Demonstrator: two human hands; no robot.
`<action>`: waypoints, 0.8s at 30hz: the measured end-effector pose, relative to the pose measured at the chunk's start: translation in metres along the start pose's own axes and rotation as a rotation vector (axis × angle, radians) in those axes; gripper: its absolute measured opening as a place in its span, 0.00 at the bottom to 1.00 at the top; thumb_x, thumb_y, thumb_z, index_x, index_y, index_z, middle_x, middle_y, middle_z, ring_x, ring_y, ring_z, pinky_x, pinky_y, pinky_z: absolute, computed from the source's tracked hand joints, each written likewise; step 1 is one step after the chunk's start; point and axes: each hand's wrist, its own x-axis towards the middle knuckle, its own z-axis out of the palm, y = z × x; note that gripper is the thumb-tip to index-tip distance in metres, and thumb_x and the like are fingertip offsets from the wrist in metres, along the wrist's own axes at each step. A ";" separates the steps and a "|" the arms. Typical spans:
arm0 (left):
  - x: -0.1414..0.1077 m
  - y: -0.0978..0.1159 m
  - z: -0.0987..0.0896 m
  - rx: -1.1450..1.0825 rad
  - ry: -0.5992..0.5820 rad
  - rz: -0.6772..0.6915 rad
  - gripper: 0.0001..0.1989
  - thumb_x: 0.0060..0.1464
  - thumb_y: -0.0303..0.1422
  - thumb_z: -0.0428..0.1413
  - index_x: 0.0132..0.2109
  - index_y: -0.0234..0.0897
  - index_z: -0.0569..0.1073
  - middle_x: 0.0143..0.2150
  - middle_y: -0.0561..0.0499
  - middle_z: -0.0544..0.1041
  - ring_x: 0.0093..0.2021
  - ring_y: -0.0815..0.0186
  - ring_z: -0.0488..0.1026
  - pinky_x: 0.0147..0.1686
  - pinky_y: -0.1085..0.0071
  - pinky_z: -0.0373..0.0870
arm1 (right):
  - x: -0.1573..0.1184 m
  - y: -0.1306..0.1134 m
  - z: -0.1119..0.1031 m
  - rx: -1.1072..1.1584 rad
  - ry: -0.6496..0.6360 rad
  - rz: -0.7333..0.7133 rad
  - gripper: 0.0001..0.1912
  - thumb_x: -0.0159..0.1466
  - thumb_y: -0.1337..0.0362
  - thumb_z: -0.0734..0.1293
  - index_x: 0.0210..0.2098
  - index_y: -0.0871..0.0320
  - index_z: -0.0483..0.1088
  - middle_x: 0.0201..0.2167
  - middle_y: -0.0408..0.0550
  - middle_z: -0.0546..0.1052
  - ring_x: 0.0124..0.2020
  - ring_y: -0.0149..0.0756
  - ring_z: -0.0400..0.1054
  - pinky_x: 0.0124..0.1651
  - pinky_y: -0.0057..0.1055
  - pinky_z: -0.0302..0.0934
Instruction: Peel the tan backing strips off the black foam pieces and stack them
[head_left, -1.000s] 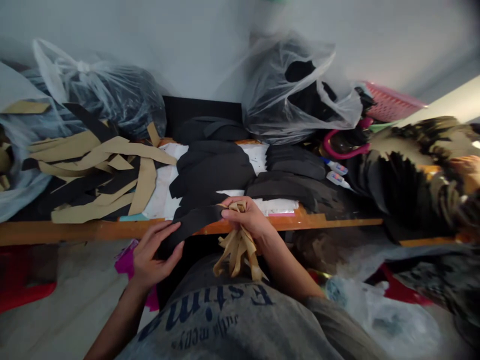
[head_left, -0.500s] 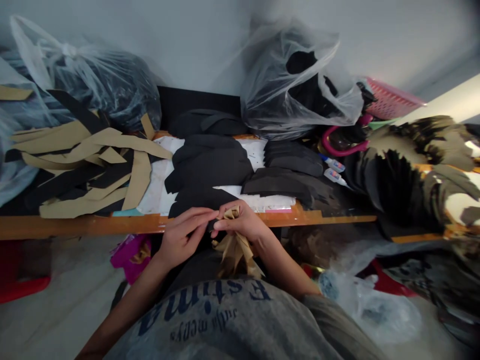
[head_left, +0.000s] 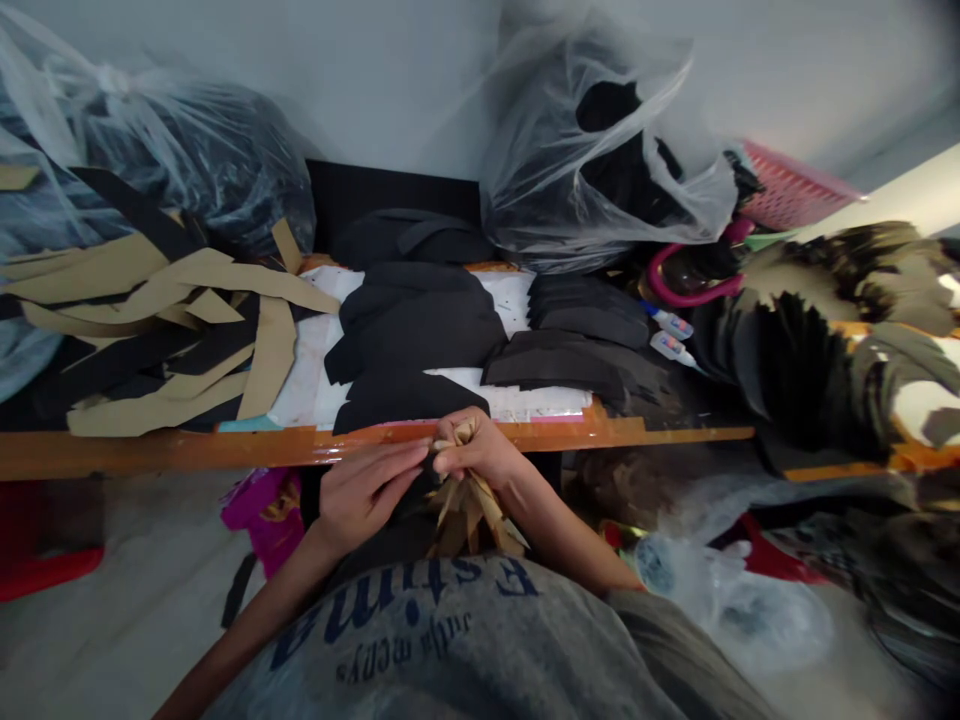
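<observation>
In front of my body, my right hand [head_left: 484, 452] is closed around a bundle of tan strips [head_left: 474, 512]. Their creased ends poke out above the fingers, and the longer parts fan downward over my lap. My left hand [head_left: 367, 495] comes in from the side with fingers pressed together. Its fingertips meet the right thumb and forefinger at the top of the bundle; whatever is pinched there is too small to make out. Just beyond the hands, flat black cut pieces [head_left: 409, 400] lie at the table's edge, with a larger black stack [head_left: 420, 320] behind.
Tan and black offcuts [head_left: 187, 310] heap up on the left. Clear plastic bags [head_left: 600, 170] with black contents stand against the wall. Two small glue bottles [head_left: 673, 322], magenta-handled scissors [head_left: 694, 285] and fanned dark pieces [head_left: 795, 370] are to the right. Orange tape [head_left: 187, 450] covers the table edge.
Both hands have dropped slightly away from the table edge, still touching. A dark bit visible beneath the left fingertips earlier is no longer distinct. The camera view has shifted a little.
</observation>
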 end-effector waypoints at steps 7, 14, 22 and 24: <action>-0.011 -0.024 -0.015 -0.421 0.541 -0.453 0.06 0.60 0.28 0.59 0.41 0.44 0.72 0.43 0.54 0.79 0.50 0.62 0.78 0.56 0.54 0.76 | -0.011 0.002 -0.026 0.160 0.390 -0.078 0.26 0.56 0.40 0.74 0.33 0.53 0.63 0.28 0.40 0.72 0.21 0.29 0.65 0.22 0.26 0.62; 0.006 -0.059 -0.058 -0.271 0.625 -0.612 0.08 0.68 0.37 0.50 0.53 0.49 0.66 0.54 0.54 0.73 0.36 0.73 0.71 0.38 0.72 0.76 | -0.044 -0.027 -0.076 -0.240 0.430 -0.199 0.24 0.60 0.40 0.71 0.33 0.51 0.61 0.17 0.30 0.50 0.15 0.25 0.42 0.18 0.24 0.43; 0.026 -0.017 -0.005 -0.051 -0.266 -0.196 0.12 0.65 0.29 0.54 0.51 0.44 0.79 0.61 0.45 0.68 0.45 0.69 0.77 0.49 0.66 0.78 | -0.029 -0.042 -0.020 -0.776 0.101 -0.137 0.14 0.63 0.53 0.73 0.40 0.57 0.77 0.32 0.44 0.78 0.34 0.34 0.70 0.39 0.30 0.62; 0.025 -0.012 0.004 -0.128 -0.292 -0.237 0.18 0.66 0.30 0.53 0.60 0.46 0.74 0.62 0.43 0.67 0.47 0.67 0.78 0.49 0.65 0.79 | -0.023 -0.038 -0.013 -0.823 0.083 -0.144 0.10 0.65 0.56 0.72 0.37 0.57 0.77 0.31 0.44 0.78 0.33 0.34 0.70 0.39 0.30 0.61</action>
